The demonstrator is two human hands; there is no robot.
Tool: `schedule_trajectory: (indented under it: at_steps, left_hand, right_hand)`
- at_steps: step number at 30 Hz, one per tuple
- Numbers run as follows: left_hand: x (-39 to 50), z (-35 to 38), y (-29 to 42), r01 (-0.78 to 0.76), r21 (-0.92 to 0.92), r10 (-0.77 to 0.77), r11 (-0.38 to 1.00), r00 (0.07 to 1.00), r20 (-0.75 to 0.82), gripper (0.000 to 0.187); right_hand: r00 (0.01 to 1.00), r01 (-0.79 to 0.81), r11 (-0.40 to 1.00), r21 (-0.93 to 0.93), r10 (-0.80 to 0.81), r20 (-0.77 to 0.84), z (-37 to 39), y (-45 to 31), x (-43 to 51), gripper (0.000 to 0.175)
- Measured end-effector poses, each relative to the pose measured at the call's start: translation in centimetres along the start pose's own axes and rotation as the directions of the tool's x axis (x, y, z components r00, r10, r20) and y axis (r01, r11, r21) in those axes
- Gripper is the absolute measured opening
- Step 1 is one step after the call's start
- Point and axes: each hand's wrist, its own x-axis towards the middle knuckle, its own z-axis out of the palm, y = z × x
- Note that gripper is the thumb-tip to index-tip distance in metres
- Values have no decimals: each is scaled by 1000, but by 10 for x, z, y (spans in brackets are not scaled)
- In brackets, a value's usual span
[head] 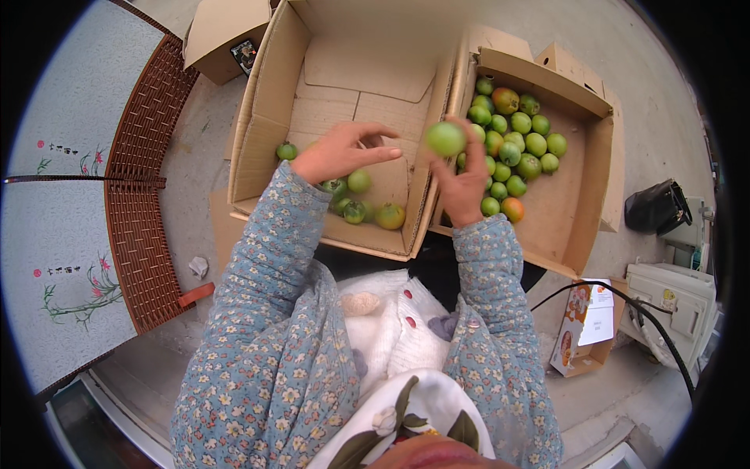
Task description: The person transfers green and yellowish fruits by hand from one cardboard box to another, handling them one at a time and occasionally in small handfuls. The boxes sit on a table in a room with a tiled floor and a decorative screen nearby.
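Note:
A green tomato (446, 139) is held between the thumb and fingers of my right hand (466, 179), above the wall between two cardboard boxes. My left hand (347, 153), fingers apart and holding nothing, hovers over the left cardboard box (269, 97). Several green tomatoes (354, 211) lie at the near end of that box, one of them yellowish, and my left hand and sleeve partly cover them. In the shallower right cardboard box (577, 225), many mostly green tomatoes (529, 166) are gathered towards the left side. A few of these are turning orange.
A folding screen (64, 223) with a brown woven border stands at the left. A phone (244, 57) leans against another cardboard box (228, 29) at the upper left. On the right are a black bucket (656, 206), a white appliance (668, 311), a black cable and a small printed carton (574, 334).

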Motion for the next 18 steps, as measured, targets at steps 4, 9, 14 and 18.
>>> schedule_trajectory:
  at_steps: [4,9,14,18]
  left_hand:
    - [-5,-6,-34,152,616,-108,773,988,-109,45]
    - [5,0,-52,225,688,-297,689,955,-14,48]
    - [7,-5,-19,204,-20,-205,979,978,-24,40]
    - [5,13,11,-46,-528,80,848,996,41,39]
  right_hand:
    - [740,-304,626,718,630,-236,-11,19,-1,53]
    - [608,-580,411,703,793,39,-14,23,0,61]
    - [952,-307,931,200,296,83,-5,-3,1,46]
    - [912,314,892,-326,-188,365,-7,-13,6,56]
